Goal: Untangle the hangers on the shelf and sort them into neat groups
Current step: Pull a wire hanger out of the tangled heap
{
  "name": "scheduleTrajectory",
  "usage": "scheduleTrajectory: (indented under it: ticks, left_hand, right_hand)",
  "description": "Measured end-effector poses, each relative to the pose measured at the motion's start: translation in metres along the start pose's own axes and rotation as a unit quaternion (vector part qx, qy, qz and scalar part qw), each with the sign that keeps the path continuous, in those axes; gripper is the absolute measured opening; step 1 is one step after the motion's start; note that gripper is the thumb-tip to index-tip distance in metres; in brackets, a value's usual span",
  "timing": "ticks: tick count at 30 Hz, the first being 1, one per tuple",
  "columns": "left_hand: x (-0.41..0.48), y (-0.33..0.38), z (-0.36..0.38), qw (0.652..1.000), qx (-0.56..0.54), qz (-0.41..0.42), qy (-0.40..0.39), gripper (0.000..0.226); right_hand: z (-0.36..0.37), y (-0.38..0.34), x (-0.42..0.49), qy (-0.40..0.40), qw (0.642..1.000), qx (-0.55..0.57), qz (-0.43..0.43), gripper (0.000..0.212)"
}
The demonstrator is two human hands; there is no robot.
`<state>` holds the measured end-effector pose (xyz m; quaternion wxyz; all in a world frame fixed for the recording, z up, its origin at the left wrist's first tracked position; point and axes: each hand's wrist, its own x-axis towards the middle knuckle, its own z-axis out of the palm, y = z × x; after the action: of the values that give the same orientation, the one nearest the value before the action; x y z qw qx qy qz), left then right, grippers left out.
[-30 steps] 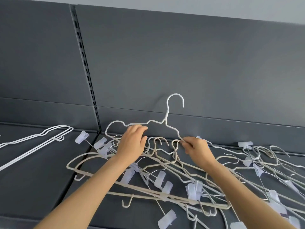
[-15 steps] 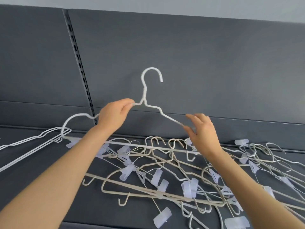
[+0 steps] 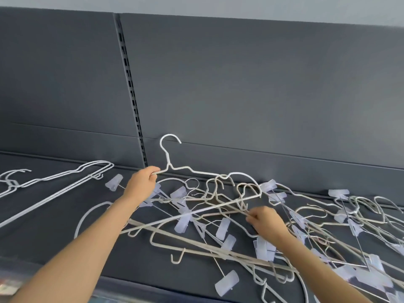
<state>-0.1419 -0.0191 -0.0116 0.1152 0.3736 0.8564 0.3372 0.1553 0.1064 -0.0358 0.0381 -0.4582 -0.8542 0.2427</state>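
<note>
Where left grip (image 3: pixel 142 185) pinches, hanger (image 3: pixel 168 169) extends right

**White and beige on dark grey**

Plain white for the raised hanger (image 3: pixel 168 169) at 12 o'clock and the hanger group (image 3: pixel 65 182) at 9 o'clock. Beige for the tangled hangers (image 3: pixel 196 241) at centre. Frosted pale lilac for the clips (image 3: pixel 226 279). Matte dark grey across shelf (image 3: pixel 54 226) and back panel (image 3: pixel 240 84); black slots down the upright strip (image 3: pixel 131 90) at 11 o'clock.
</note>
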Motion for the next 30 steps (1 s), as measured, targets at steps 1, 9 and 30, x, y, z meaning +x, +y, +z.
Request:
scheduleTrajectory:
  ticks: [1,9,30]
  left_hand:
    - [0.000,0.000,-0.001,1.000,-0.008,0.002,0.002,0.032]
    - [-0.006,0.019,-0.018,0.991,-0.111,0.066,0.031,0.034]
    - [-0.020,0.042,-0.005,0.979,-0.156,0.126,-0.021,0.032]
  right_hand:
    - [-0.005,-0.001,-0.001,0.013,1.000,0.009,-0.008,0.032]
    - [-0.077,0.013,-0.007,0.146,0.982,0.106,-0.047,0.019]
    - [-0.109,0.069,-0.037,0.210,0.957,0.199,0.015,0.015]
